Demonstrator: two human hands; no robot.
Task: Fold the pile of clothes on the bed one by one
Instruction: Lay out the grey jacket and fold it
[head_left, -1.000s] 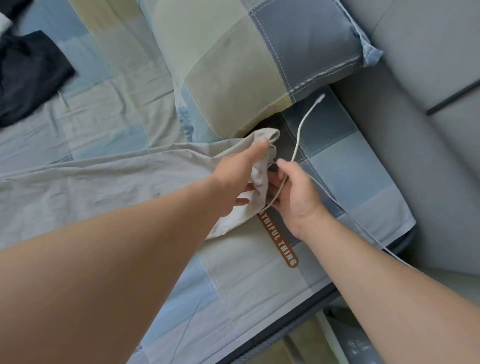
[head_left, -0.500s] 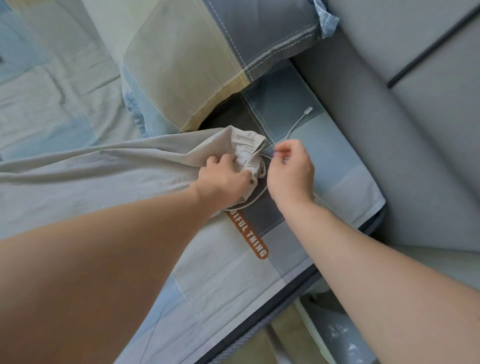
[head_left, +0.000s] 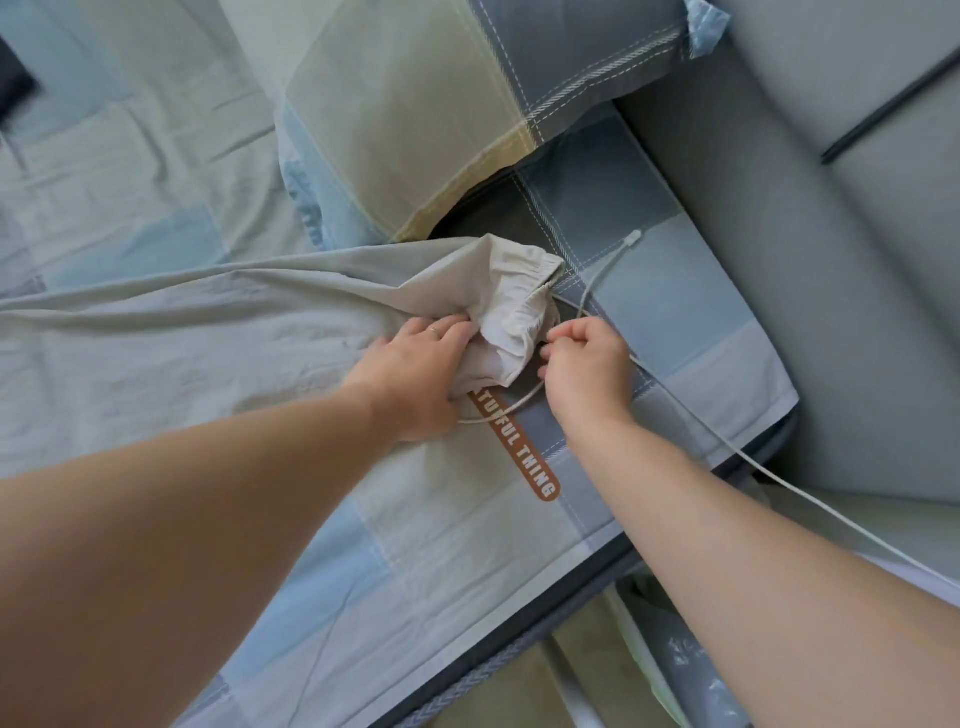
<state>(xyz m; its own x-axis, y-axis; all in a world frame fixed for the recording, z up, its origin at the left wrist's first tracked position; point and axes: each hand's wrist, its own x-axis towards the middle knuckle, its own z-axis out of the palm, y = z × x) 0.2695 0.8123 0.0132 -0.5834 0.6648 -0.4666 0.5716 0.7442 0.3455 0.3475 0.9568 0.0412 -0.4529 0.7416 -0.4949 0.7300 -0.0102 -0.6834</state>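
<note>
**Inspector:** While the beige garment (head_left: 208, 338) lies spread across the bed (head_left: 467, 561), where does its gathered end sit?

**Observer:** It is bunched at the corner by the grey headboard (head_left: 831, 182). It lies just below the checked pillow (head_left: 415, 104), with the elastic edge uppermost.

**Inspector:** State of the hands?

**Observer:** The left hand (head_left: 415, 374) has its fingers curled into the bunched cloth and grips it. A ring shows on 1 finger. The right hand (head_left: 587, 374) has its fingers curled, with thumb and forefinger pinching a pale cord (head_left: 514, 406) just beside the bunch. The cord loops down over the sheet and passes under the left wrist.

**Inspector:** Other items?

**Observer:** There is 1 white cable (head_left: 632, 240). Its plug end rests on the sheet near the pillow. The cable runs behind the right hand and off the bed's edge. Whether that hand touches it, I cannot tell. A brown label (head_left: 530, 462) on the sheet lies between the 2 forearms, and the cord crosses its upper end. A dark cloth (head_left: 10, 78) shows at the far upper edge.
</note>
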